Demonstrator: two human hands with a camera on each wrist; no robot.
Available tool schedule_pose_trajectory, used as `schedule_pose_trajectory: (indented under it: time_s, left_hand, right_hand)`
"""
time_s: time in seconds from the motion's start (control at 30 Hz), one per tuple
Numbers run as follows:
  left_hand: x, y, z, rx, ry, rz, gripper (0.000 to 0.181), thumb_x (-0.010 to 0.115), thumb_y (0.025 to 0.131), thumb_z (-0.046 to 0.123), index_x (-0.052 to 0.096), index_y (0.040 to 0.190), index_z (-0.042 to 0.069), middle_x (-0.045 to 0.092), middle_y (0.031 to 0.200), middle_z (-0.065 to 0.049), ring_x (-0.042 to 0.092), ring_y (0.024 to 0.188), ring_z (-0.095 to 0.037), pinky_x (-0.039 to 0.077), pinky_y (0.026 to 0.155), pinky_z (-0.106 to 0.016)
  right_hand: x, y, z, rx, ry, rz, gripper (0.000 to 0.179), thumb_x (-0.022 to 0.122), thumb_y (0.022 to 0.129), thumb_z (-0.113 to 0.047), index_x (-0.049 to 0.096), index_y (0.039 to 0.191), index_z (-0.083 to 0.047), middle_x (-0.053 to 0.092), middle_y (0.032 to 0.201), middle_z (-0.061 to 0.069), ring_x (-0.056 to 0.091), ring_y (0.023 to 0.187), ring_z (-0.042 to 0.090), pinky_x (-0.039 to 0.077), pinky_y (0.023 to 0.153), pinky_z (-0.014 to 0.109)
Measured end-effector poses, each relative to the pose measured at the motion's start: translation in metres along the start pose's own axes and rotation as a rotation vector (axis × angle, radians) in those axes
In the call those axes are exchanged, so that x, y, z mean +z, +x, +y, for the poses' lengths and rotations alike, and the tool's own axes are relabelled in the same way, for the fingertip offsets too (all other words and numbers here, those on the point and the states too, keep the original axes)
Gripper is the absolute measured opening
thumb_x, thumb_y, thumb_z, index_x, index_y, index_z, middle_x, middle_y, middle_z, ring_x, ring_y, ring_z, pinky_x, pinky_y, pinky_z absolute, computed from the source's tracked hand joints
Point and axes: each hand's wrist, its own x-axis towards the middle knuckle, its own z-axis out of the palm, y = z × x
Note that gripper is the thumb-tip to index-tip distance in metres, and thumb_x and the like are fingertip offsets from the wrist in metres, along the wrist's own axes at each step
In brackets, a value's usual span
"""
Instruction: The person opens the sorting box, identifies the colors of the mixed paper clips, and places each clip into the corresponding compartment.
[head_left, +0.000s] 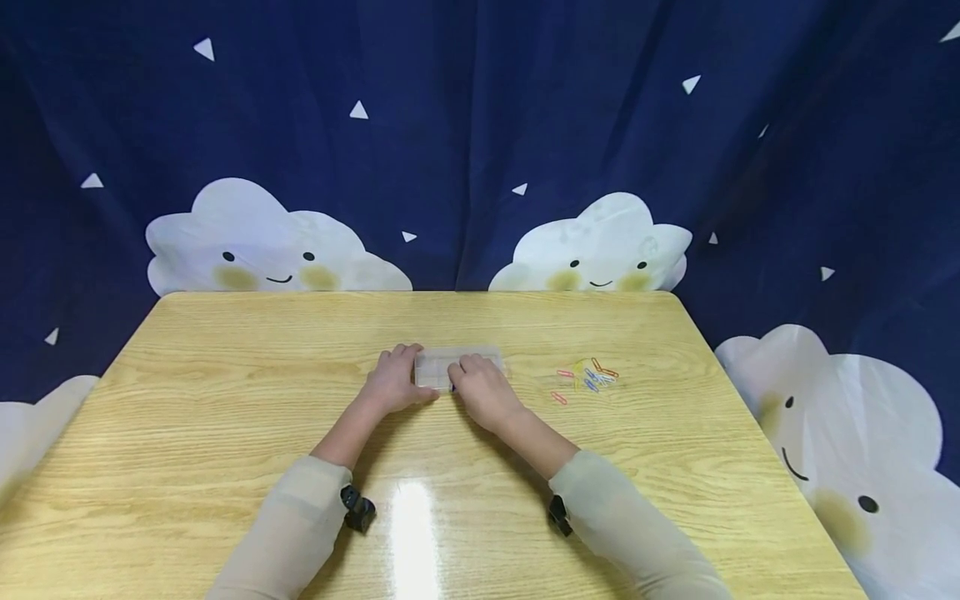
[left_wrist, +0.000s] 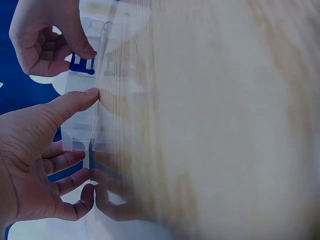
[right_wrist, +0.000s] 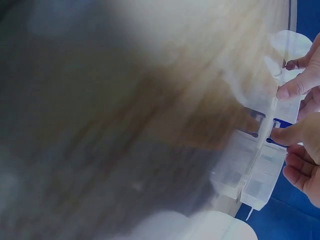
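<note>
A clear plastic box (head_left: pixel 433 369) with compartments lies on the table. My left hand (head_left: pixel 392 382) grips its left end, the thumb along the near side and the fingers around the end and far side. On the near side of the box is a blue latch (left_wrist: pixel 82 64) with pale slots. My right hand (head_left: pixel 483 392) pinches this latch between thumb and curled fingers, as the left wrist view shows. In the right wrist view, the box's clear wall (right_wrist: pixel 265 172) extends beyond the right hand. Whether the lid is fastened cannot be told.
Several coloured paper clips (head_left: pixel 592 379) lie loosely scattered to the right of the box. The wooden table (head_left: pixel 225 400) has its far edge against a dark blue curtain (head_left: pixel 450 125) printed with clouds.
</note>
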Motion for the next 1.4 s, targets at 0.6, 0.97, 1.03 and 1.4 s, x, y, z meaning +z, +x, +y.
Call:
schedule_pose_trajectory:
  time_s: [0.6, 0.97, 1.03, 1.4]
  left_hand:
    - [0.000, 0.001, 0.000, 0.031, -0.012, -0.001, 0.085, 0.079, 0.071, 0.037, 0.040, 0.138, 0.002, 0.048, 0.129, -0.019, 0.044, 0.112, -0.037, 0.045, 0.083, -0.053]
    - [0.000, 0.000, -0.001, 0.005, -0.014, -0.018, 0.084, 0.078, 0.073, 0.038, 0.039, 0.139, 0.003, 0.046, 0.135, -0.017, 0.042, 0.117, -0.037, 0.044, 0.086, -0.055]
    - [0.000, 0.000, -0.002, 0.007, -0.012, -0.019, 0.084, 0.078, 0.073, 0.038, 0.040, 0.139, 0.003, 0.045, 0.135, -0.017, 0.042, 0.118, -0.037, 0.044, 0.087, -0.055]
    - [0.001, 0.001, -0.002, 0.009, -0.016, -0.010, 0.083, 0.078, 0.073, 0.038, 0.040, 0.138, 0.002, 0.046, 0.134, -0.018, 0.043, 0.115, -0.037, 0.044, 0.085, -0.054]
  right_hand:
    - [-0.008, 0.004, 0.005, -0.002, 0.089, -0.093, 0.022, 0.071, 0.072, 0.002, 0.060, 0.089, -0.006, 0.058, 0.084, 0.003, 0.054, 0.080, 0.017, 0.048, 0.078, 0.028]
    - [-0.001, 0.005, 0.010, -0.053, 0.130, -0.073, 0.023, 0.069, 0.069, 0.007, 0.060, 0.085, -0.007, 0.060, 0.085, 0.003, 0.056, 0.084, 0.018, 0.047, 0.080, 0.028]
    - [-0.001, 0.005, 0.010, -0.063, 0.137, -0.074, 0.024, 0.069, 0.069, 0.007, 0.060, 0.086, -0.007, 0.060, 0.086, 0.003, 0.057, 0.086, 0.018, 0.047, 0.082, 0.028]
    - [-0.001, 0.001, 0.012, -0.122, 0.126, -0.078, 0.014, 0.069, 0.076, 0.001, 0.059, 0.079, -0.009, 0.055, 0.082, 0.001, 0.053, 0.081, 0.016, 0.046, 0.079, 0.027]
